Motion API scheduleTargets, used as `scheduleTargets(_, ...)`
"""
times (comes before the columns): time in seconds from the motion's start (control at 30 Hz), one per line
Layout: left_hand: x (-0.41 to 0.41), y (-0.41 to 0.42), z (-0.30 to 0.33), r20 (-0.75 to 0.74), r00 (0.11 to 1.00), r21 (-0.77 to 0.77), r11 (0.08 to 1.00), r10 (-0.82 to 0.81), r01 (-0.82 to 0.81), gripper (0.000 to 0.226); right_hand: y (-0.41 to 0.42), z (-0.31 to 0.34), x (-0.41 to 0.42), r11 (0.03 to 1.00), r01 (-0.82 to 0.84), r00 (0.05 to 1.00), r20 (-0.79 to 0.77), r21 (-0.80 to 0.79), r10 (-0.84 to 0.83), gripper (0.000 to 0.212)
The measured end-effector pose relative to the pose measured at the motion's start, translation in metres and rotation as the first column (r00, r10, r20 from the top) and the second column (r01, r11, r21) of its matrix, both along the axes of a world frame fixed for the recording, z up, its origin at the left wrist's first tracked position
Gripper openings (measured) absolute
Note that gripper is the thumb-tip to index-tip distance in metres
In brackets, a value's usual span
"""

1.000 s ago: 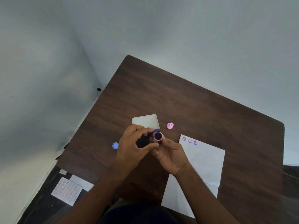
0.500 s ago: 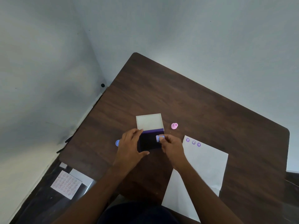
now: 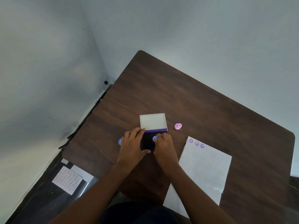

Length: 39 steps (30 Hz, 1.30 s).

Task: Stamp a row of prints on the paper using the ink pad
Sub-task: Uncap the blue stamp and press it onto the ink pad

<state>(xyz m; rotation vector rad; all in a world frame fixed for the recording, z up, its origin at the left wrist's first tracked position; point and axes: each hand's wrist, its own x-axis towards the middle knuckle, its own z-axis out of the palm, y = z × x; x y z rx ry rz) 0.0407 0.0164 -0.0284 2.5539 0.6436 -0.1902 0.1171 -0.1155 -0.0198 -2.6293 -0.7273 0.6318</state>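
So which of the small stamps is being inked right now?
The blue stamp pinched in the right hand, down on the ink pad. The pink one and the other blue one sit loose on the table.

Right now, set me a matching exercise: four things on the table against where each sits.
Things:
1. pink stamp
2. blue stamp
3. prints
4. lid

Places:
A. at the far corner of the paper
B. alone on the table, right of the ink pad
C. open, beyond the dark pad
D. in the right hand, on the pad

The left hand steadies the pad.

Pairs: 1-B, 2-D, 3-A, 4-C
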Motion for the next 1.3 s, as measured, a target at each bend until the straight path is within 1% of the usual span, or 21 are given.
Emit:
scheduleTargets(0.3,0.002,0.0028,-0.0009,-0.004,0.999,0.029,0.999,-0.036,0.037,0.088,0.0025,-0.0055,-0.0042,0.999,0.019,1.0,0.025,-0.029,-0.019,0.046)
scheduleTargets(0.5,0.0009,0.0043,-0.0044,0.0,0.999,0.041,0.999,-0.034,0.034,0.087,0.0032,-0.0078,-0.0073,0.998,-0.029,0.998,0.051,-0.058,0.032,0.051)
scheduleTargets(0.63,0.0035,0.0047,-0.0055,-0.016,1.0,0.038,0.999,-0.022,0.023,0.089,0.0025,-0.0077,-0.0061,0.995,-0.076,0.994,0.075,-0.062,0.08,0.05)
scheduleTargets(0.8,0.0037,0.0051,-0.0064,-0.023,0.999,0.038,0.999,-0.025,0.026,0.09,0.0007,-0.0093,-0.0052,0.993,-0.096,0.993,0.066,-0.068,0.1,0.051)
scheduleTargets(0.97,0.0031,0.0045,-0.007,-0.016,1.0,0.043,0.999,-0.026,0.026,0.089,0.002,-0.0089,-0.0062,0.987,-0.126,0.984,0.116,-0.099,0.137,0.05)
scheduleTargets(1.17,0.0031,0.0041,-0.0071,-0.015,1.0,0.018,1.0,-0.015,0.016,0.088,0.0033,-0.0087,-0.0069,0.998,-0.064,0.996,0.068,-0.023,0.066,0.051)
scheduleTargets(1.3,0.0024,0.0039,-0.0073,0.004,1.0,0.017,1.0,-0.013,0.013,0.088,0.003,-0.0081,-0.0072,0.997,-0.074,0.992,0.101,0.004,0.073,0.046)
